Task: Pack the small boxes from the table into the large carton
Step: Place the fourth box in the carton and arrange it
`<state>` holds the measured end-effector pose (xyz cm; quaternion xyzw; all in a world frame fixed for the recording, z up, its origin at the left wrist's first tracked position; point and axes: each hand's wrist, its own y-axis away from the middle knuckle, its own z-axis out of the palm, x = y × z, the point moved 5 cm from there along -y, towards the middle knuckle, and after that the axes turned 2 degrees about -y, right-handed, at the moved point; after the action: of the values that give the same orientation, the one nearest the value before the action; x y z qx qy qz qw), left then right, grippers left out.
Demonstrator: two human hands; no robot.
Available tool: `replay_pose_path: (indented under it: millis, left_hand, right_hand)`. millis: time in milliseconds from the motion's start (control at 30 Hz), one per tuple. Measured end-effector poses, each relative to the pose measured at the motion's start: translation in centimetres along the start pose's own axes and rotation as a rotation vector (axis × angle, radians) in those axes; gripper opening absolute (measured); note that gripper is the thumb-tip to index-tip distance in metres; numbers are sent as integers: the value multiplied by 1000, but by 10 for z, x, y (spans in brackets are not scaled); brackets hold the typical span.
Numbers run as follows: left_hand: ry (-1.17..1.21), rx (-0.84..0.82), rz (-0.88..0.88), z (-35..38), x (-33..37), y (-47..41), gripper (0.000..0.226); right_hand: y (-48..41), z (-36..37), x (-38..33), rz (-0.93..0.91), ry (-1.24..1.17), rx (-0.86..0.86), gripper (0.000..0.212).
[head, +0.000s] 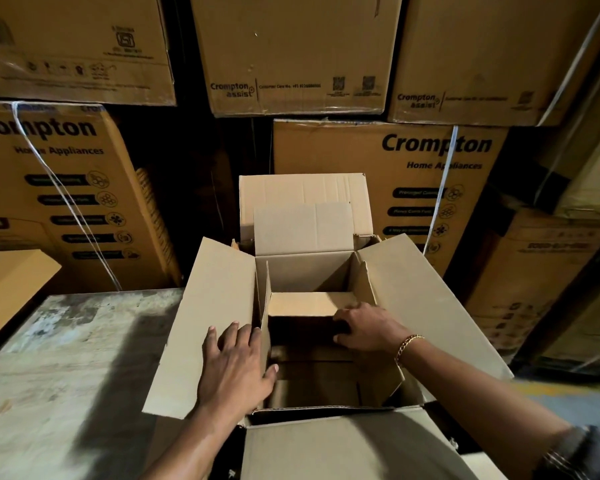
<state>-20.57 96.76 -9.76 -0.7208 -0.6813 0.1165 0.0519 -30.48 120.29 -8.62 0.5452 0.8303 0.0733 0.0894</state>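
The large carton [426, 317] stands open at the bench's [66, 358] right edge, its left flap lying over that edge. The left hand [234, 362] rests flat on this flap, fingers straight and spread. Inside, toward the far wall, the right hand [369, 329] curls fingers and thumb round the near edge of a small box [305, 303]. The bench top is worn, mottled grey, partly shadowed. A tan box [11, 282] overhangs its far left corner. Beyond, printed cartons [430, 174] stand stacked high in a dim storeroom

Dim storeroom; strapped printed cartons [413, 174] stacked behind a worn table [66, 358].
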Motion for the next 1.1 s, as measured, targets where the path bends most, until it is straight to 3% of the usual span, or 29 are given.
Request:
replay_pose_path:
  millis: [267, 467, 633, 1100]
  left_hand:
    - [-18, -11, 15, 1, 1, 2, 73]
    - [-7, -19, 29, 3, 1, 3, 74]
    - [8, -26, 43, 5, 1, 2, 74]
    - [29, -55, 38, 7, 0, -1, 76]
  right_hand:
    - [-23, 50, -10, 70, 155, -182, 61]
    - [-52, 32, 6, 135, 203, -2, 86]
    - [-82, 4, 19, 166, 260, 7, 88]
    - [-127, -21, 22, 145, 66, 67, 80]
